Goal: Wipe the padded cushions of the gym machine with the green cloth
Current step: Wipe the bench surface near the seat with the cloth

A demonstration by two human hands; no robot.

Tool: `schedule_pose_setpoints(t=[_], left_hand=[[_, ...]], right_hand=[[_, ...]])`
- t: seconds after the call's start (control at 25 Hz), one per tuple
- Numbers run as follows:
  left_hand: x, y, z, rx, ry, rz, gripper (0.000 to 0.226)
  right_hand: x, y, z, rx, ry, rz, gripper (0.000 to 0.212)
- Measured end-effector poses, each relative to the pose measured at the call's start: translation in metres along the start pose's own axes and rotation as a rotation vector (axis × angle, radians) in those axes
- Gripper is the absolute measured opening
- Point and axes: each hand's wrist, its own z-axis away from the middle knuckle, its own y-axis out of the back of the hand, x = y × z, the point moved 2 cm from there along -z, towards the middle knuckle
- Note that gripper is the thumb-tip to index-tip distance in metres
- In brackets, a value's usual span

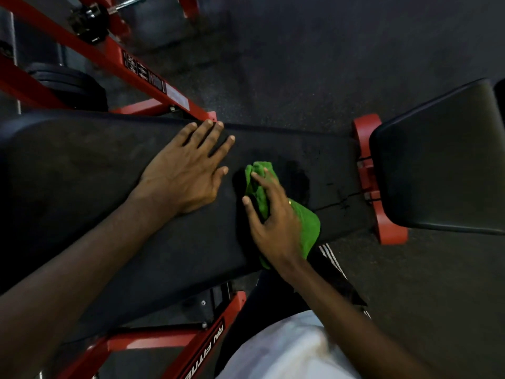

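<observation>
while left hand (188, 170) lies flat, fingers straight, on long black cushion (82, 165) | right hand (273, 214), fingers spread, presses bunched green cloth (310, 228) onto cushion near its front edge | second cushion (442, 160) just past its end

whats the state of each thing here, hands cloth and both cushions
left hand: open, flat on the long cushion, fingers straight
right hand: open, fingers spread, pressing the green cloth down
green cloth: bunched, partly under the right hand
long cushion: dark damp-looking patch beside the cloth, cracked near the red bracket
second cushion: untouched by either hand
</observation>
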Motion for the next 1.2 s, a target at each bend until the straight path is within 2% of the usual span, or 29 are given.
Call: schedule_pose_setpoints(t=[0.12,0.28,0.44,0.56,0.64,0.8,0.84,1.08,1.2], left_hand=[[0.000,0.001,0.000,0.015,0.002,-0.017,0.070],[0.001,-0.001,0.001,0.038,0.000,-0.035,0.065],[-0.001,-0.002,-0.001,0.057,-0.004,-0.064,0.065],[0.001,-0.003,0.000,0.057,-0.006,-0.085,0.066],[0.001,-0.002,-0.001,0.059,-0.003,-0.091,0.066],[0.003,-0.001,-0.001,0.033,-0.001,-0.099,0.065],[0.003,-0.001,-0.002,0.033,-0.001,-0.100,0.065],[0.001,-0.001,-0.003,-0.019,0.002,-0.104,0.079],[0.002,0.001,-0.002,-0.033,0.000,-0.100,0.083]], right_hand=[[0.015,0.002,-0.012,0.020,0.035,0.031,0.046],[0.017,0.005,-0.034,0.098,-0.154,0.035,0.048],[-0.011,0.005,0.032,-0.052,0.017,0.099,0.064],[0.006,0.004,0.042,-0.020,0.034,0.193,0.064],[0.034,0.005,0.020,0.056,-0.063,0.201,0.058],[0.074,0.023,-0.025,0.154,-0.391,0.217,0.057],[0.067,0.022,-0.021,0.167,-0.389,0.232,0.054],[0.012,-0.004,0.046,0.148,-0.109,0.188,0.046],[0.040,0.004,-0.002,0.161,-0.179,0.184,0.049]])
